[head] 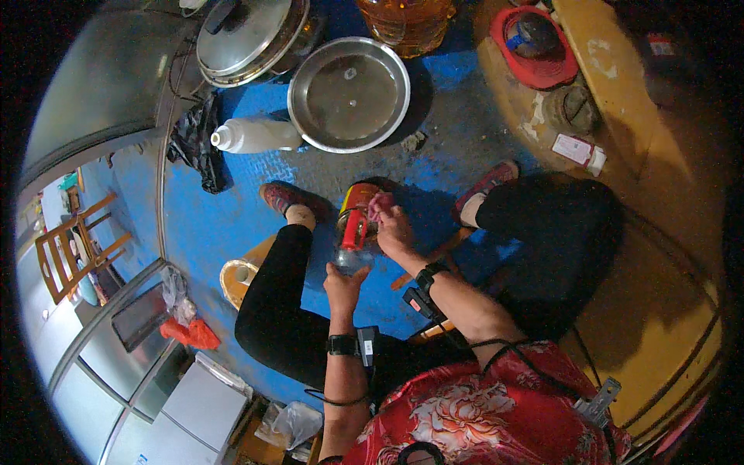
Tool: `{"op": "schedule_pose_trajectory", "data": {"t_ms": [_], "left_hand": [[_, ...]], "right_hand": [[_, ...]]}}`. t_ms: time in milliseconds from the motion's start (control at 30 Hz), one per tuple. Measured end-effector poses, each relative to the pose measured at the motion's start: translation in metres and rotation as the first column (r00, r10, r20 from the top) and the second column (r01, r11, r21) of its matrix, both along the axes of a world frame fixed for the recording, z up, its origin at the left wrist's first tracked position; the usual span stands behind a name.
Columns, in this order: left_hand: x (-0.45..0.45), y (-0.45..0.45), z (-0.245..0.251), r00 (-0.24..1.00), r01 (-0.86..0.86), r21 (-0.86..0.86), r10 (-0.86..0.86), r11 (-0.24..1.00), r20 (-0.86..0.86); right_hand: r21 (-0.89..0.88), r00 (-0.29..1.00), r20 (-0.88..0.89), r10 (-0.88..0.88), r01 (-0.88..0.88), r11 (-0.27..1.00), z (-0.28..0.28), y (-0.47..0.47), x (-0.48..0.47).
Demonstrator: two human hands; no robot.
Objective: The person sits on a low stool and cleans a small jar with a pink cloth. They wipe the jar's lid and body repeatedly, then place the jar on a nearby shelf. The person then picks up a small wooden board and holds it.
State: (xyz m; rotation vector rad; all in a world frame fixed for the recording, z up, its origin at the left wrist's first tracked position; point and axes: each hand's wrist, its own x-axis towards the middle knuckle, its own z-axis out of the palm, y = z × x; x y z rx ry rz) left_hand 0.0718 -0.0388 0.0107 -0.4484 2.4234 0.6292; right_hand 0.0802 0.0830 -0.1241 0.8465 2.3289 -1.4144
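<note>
A plastic jug (361,197) with a red handle and a red-and-yellow label is held low between my knees. My left hand (344,286) grips its clear end, the one nearer me. In my right hand (396,233) is a crumpled pink cloth (381,206), pressed against or very close to the jug's right side. The jug's far end lies in shadow, and its contents cannot be made out. Beyond it stands a round metal basin (352,99) of murky liquid. A whitish plastic bottle (261,136) lies on its side, left of the basin.
A lidded metal pot (244,35) and a black plastic bag (200,142) are at the far left. Behind the basin stands a large container of amber liquid (408,23). On the right are a red cap-like item (540,72) and a small labelled box (572,149).
</note>
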Motion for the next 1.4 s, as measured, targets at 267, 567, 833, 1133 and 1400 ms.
{"op": "schedule_pose_trajectory", "data": {"t_ms": [267,567,833,1133,1400], "left_hand": [[-0.002,0.007,0.005,0.997,0.068,-0.041,-0.069,0.997,-0.023],[0.008,0.017,0.005,0.985,0.163,-0.094,-0.167,0.982,-0.036],[0.006,0.027,0.01,0.982,0.181,-0.128,-0.187,0.975,-0.039],[0.009,0.029,0.006,0.981,0.185,-0.12,-0.19,0.975,-0.037],[0.006,0.032,0.013,0.973,0.21,-0.103,-0.218,0.972,-0.073]], "right_hand": [[0.005,0.899,-0.167,0.404,-0.409,0.912,0.084,0.025,-0.021],[0.172,0.819,0.05,0.571,-0.57,0.803,0.073,0.03,-0.009],[0.069,0.78,0.258,0.57,-0.603,0.794,0.088,0.034,-0.023],[0.18,0.825,0.069,0.561,-0.564,0.806,0.099,0.074,-0.062],[0.296,0.532,0.036,0.846,-0.814,0.5,0.09,0.033,-0.085]]}}
